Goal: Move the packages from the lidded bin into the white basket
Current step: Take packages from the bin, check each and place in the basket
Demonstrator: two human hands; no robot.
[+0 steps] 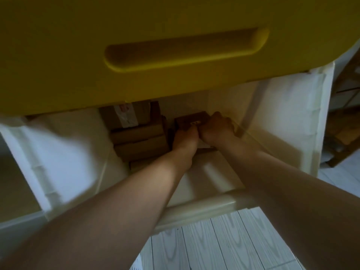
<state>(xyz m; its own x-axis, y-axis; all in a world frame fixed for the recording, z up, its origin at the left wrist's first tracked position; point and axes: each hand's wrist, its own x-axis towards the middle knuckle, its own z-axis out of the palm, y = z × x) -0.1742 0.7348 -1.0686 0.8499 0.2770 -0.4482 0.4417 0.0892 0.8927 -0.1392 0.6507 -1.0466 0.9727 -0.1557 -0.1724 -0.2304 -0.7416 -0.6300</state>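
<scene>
I look down into a deep cream bin (204, 203) whose yellow lid (136, 45) is raised and fills the top of the view. Several brown cardboard packages (140, 139) are stacked at the bin's bottom, one with a white taped label (126, 114). Both my arms reach inside. My left hand (185, 137) and my right hand (216, 127) sit side by side, fingers curled round a small brown package (191, 118) at the bottom right. The white basket is not in view.
The bin's inner walls close in on both sides of my arms. Pale grey plank flooring (224, 240) lies in front of the bin. Wooden furniture legs (344, 152) stand at the far right.
</scene>
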